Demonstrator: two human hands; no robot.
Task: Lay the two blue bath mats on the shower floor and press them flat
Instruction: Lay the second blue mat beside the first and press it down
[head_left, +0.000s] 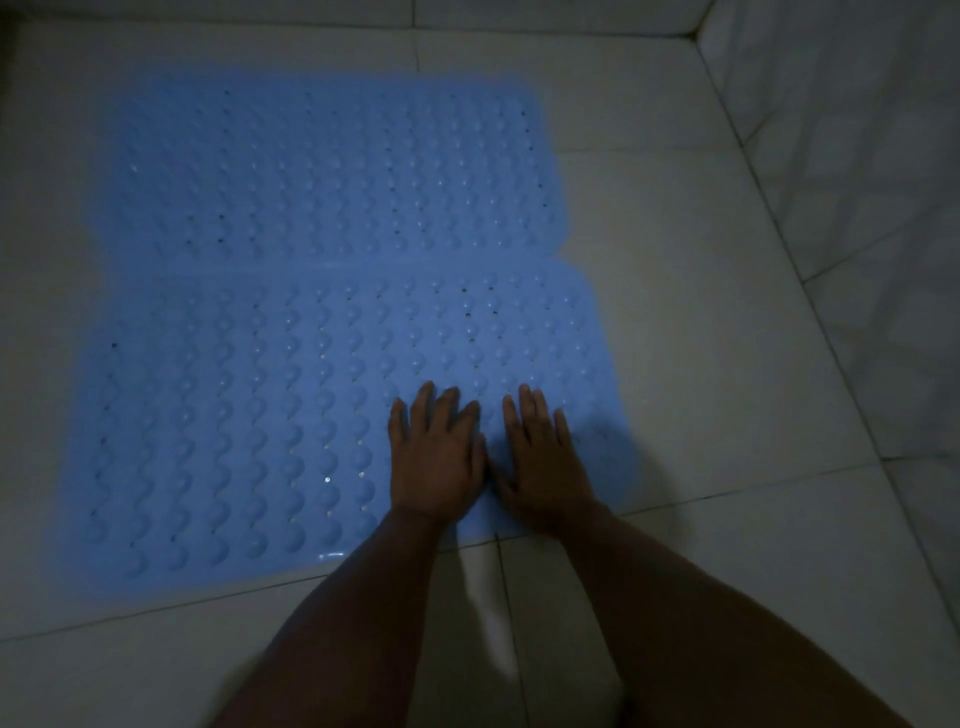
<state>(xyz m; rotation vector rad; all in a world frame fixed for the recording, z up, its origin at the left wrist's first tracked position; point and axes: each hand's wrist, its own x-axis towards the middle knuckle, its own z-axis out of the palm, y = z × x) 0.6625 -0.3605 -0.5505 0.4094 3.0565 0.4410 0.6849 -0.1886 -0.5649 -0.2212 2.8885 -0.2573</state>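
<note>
Fingers straight (palms down), left hand (434, 462), right hand (540, 467), pressing near mat (234, 415)

Both mats (322, 171) (234, 415): soft blue plastic w/ glossy bumps. Floor (701, 322): smooth pale tile, dull sheen.

Dim light down here, everything going grey. Pale square floor tiles (691, 291) spread out underfoot, split by thin dark grout lines (748, 491) that run slantwise across the near part and straight away toward the far end. Along the far edge a low pale ledge (545, 13) rises from the tiles. On the right, a tiled wall (857, 156) climbs up, its surface faintly mottled, meeting the ledge in the far right corner.
</note>
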